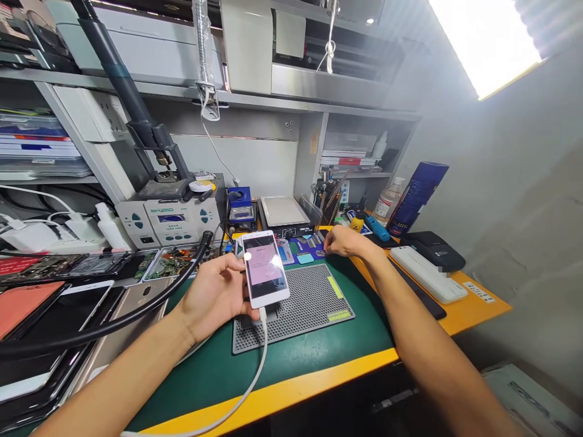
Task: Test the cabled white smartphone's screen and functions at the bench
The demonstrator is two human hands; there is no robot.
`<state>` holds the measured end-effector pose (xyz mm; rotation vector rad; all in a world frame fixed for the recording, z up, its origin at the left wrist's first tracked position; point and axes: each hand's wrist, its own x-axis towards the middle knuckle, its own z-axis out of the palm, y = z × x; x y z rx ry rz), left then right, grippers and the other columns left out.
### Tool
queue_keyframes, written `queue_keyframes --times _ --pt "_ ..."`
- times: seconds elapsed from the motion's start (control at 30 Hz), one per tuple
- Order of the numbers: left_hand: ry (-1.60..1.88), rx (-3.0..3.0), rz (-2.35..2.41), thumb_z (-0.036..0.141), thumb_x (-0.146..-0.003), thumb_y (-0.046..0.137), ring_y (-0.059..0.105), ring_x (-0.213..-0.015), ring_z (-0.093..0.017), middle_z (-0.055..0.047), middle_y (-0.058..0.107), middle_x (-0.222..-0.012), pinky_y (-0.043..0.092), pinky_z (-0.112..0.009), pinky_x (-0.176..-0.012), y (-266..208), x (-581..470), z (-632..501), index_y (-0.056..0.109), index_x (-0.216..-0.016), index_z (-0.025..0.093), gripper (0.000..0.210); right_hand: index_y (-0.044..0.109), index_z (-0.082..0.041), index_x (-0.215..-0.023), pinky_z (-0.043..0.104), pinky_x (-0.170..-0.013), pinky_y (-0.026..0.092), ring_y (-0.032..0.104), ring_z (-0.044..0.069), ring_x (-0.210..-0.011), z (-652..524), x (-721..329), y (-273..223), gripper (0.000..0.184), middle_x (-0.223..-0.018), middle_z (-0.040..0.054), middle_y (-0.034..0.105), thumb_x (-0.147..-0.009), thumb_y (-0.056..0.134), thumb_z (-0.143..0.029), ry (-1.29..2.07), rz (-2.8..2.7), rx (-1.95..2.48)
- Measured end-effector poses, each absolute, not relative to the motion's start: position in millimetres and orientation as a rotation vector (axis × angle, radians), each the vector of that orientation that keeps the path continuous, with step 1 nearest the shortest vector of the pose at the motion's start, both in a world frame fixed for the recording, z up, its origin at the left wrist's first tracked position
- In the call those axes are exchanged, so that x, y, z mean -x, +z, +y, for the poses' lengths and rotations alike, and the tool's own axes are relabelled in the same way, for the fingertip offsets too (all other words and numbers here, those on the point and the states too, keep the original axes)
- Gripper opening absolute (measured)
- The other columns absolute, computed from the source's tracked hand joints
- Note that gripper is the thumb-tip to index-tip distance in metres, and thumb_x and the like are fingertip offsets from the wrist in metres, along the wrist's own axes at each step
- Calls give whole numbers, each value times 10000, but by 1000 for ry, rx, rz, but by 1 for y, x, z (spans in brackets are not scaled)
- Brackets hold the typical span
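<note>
My left hand point(221, 288) is closed around a white smartphone point(265, 267), tilted up toward me, its screen lit with a pinkish page and glare on the right side. A white charging cable point(264, 340) is plugged into the phone's bottom edge and loops down over the table's front. Under the phone lies a grey perforated mat point(310, 303). Farther right, my right hand point(342, 241) reaches to the back of the bench with fingers curled together, at the right end of a blue patterned mat point(314, 250). Whatever its fingertips grip is hidden.
A grey soldering station point(170, 218) stands back left, a thick black hose point(136, 318) crossing in front. Tablets and phones point(36, 328) are stacked at left. A flat heating plate point(285, 212), a yellow bottle point(357, 223) and a white power bank-like case point(428, 274) sit toward the back and right.
</note>
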<state>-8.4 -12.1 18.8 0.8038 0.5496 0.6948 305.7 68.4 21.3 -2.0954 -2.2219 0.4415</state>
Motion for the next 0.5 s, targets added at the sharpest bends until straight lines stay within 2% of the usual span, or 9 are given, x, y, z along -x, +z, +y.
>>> queue_keyframes --times 0.13,0.3,0.5 --pt "693 -814 544 260 -830 444 594 -638 -236 -150 664 -924 541 -403 -519 19 8 -13 569 -1209 137 417 761 -149 -764 197 -580 415 657 163 -729 70 -304 20 204 -788 45 739 -665 630 -27 400 -2228 2064" --pt "701 -825 531 259 -831 446 623 -690 -272 -162 665 -924 543 -402 -516 20 9 -13 568 -1206 122 419 777 -152 -832 209 -651 431 663 182 -787 70 -305 24 172 -847 65 747 -720 657 -101 309 -2210 2047" --pt "706 -813 537 265 -833 458 602 -641 -241 -157 666 -920 547 -399 -512 19 9 -13 577 -1194 124 405 775 -144 -805 207 -588 421 666 181 -759 68 -306 24 212 -829 60 749 -672 646 -42 352 -2235 2069"
